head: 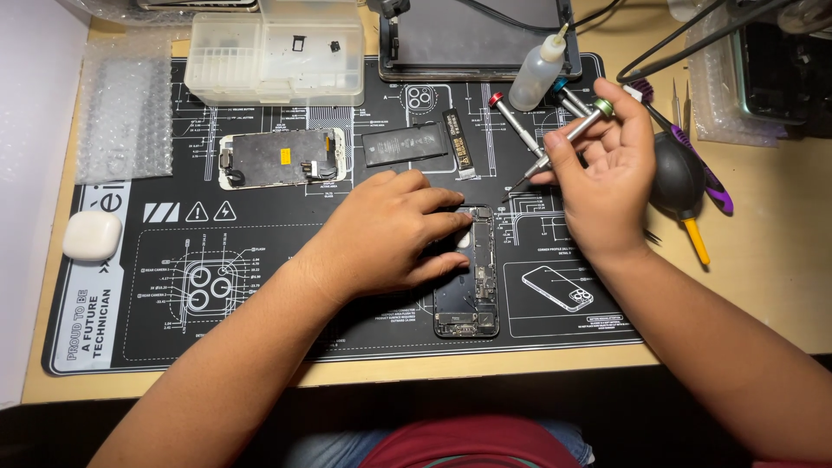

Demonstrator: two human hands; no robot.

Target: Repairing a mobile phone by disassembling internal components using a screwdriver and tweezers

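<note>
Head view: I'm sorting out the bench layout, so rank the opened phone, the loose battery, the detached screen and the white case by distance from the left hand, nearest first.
1. Opened phone: under the left hand fingertips, mat centre.
2. Loose battery: just beyond the hand, toward the back.
3. Detached screen: back and to the left.
4. White case: far left, at the mat's edge.

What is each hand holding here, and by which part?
The right hand grips a green-capped screwdriver around its metal shaft, tip down. The left hand holds nothing; it rests flat on the opened phone body.
</note>
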